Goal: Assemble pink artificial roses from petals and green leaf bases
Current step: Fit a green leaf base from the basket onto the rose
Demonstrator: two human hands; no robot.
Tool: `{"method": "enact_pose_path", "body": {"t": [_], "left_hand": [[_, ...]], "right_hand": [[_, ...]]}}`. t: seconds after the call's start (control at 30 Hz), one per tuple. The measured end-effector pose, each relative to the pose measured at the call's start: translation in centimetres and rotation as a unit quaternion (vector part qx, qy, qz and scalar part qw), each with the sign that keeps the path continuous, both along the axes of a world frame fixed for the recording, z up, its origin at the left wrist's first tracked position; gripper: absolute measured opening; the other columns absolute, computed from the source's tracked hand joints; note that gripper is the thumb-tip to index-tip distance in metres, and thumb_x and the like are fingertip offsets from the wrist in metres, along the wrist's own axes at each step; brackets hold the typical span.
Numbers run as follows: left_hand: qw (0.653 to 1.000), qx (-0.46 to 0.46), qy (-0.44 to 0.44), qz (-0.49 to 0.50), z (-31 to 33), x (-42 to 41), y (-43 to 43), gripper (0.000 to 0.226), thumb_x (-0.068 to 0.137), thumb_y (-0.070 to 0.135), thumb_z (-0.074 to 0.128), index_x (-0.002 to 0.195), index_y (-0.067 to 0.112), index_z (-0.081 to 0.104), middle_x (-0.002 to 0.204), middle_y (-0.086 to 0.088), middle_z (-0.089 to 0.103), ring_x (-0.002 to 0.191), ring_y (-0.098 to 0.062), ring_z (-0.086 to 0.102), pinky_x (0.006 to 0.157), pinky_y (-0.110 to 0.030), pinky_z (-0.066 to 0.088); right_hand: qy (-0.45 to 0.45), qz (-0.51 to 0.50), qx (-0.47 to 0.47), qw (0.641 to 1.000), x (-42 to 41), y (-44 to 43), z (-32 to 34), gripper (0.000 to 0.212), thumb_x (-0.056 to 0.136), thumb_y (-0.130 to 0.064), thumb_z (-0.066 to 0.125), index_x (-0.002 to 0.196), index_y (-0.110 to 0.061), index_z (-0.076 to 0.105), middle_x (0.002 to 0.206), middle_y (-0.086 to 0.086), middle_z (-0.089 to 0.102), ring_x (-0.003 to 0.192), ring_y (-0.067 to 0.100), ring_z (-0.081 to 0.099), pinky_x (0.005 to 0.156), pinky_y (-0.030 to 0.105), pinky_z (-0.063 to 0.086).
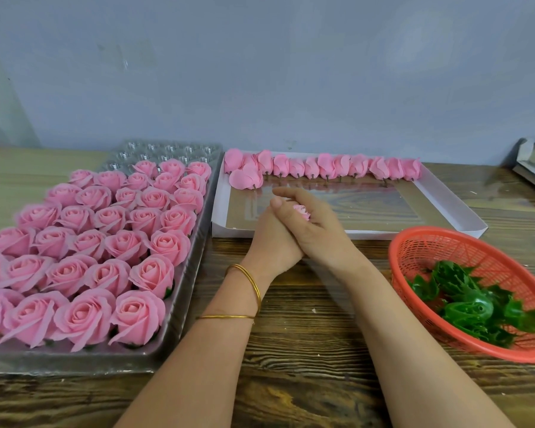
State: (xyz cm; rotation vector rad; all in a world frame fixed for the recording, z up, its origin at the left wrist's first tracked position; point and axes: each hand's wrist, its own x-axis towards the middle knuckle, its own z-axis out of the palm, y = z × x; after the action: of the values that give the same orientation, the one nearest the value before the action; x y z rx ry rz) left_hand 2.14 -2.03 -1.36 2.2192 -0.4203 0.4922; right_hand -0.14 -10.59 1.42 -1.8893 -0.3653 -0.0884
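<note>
A small pink rose bud (302, 211) is held at the middle of the scene, above the near edge of a shallow white box (454, 205); only its top is seen between the two hands. The right hand (317, 233) is laid over it with fingers pressed together and curled round the bud. The left hand (271, 245) is tucked under and against the right; most of its fingers are hidden, so its grip cannot be told. Two gold bangles (226, 317) are worn on the left forearm. Along the far wall of the box a row of pink petal heads (325, 166) is laid. To the right a red basket (414, 251) is set, with green leaf bases (470, 301) heaped in it. To the left a clear tray (179, 319) is filled with finished pink roses (105, 242), its far pockets left bare. Everything is carried by a wooden table (306, 350).
</note>
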Motion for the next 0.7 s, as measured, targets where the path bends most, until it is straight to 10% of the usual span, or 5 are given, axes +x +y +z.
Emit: {"method": "enact_pose_path", "body": {"t": [0.2, 0.3, 0.47, 0.7], "left_hand": [[0.998, -0.012, 0.052, -0.029, 0.0, -0.3, -0.1, 0.015, 0.097, 0.013, 0.052, 0.087, 0.016, 0.064, 0.085, 0.006, 0.058, 0.093, -0.018, 0.059, 0.077, -0.021, 0.039], [0.995, -0.060, 0.075, -0.042, 0.1, -0.6, 0.2, 0.012, 0.090, 0.004, 0.062, 0.101, 0.007, 0.065, 0.109, 0.008, 0.056, 0.103, -0.005, 0.049, 0.073, 0.000, 0.036], [0.991, -0.102, 0.064, -0.055, 1.4, -1.2, 0.6, 0.035, 0.082, 0.006, 0.068, 0.065, 0.033, 0.054, 0.058, 0.012, 0.055, 0.065, 0.006, 0.059, 0.058, -0.001, 0.040], [0.964, -0.204, 0.113, -0.126, 1.7, -1.5, 0.9, 0.029, 0.070, -0.004, 0.076, 0.065, 0.022, 0.064, 0.062, 0.005, 0.064, 0.066, -0.002, 0.063, 0.061, -0.015, 0.050]], "right_hand": [[0.030, 0.027, 0.014, 0.999, -0.4, -0.3, 0.7, 0.057, 0.073, -0.056, 0.059, 0.124, -0.030, 0.057, 0.103, -0.017, 0.065, 0.104, -0.003, 0.062, 0.088, 0.014, 0.048], [0.065, 0.044, 0.045, 0.996, -0.6, -0.6, 0.9, 0.063, 0.069, -0.052, 0.065, 0.125, -0.025, 0.059, 0.102, -0.013, 0.067, 0.098, -0.001, 0.065, 0.083, 0.016, 0.052], [0.086, 0.048, 0.081, 0.992, -0.7, -1.0, 1.2, 0.064, 0.073, -0.066, 0.071, 0.118, -0.021, 0.067, 0.105, -0.004, 0.071, 0.103, 0.010, 0.067, 0.087, 0.026, 0.055], [0.069, 0.052, 0.133, 0.987, -0.1, -0.8, 0.9, 0.081, 0.048, -0.086, 0.068, 0.098, -0.023, 0.074, 0.108, 0.008, 0.074, 0.107, 0.023, 0.068, 0.097, 0.040, 0.052]]}}
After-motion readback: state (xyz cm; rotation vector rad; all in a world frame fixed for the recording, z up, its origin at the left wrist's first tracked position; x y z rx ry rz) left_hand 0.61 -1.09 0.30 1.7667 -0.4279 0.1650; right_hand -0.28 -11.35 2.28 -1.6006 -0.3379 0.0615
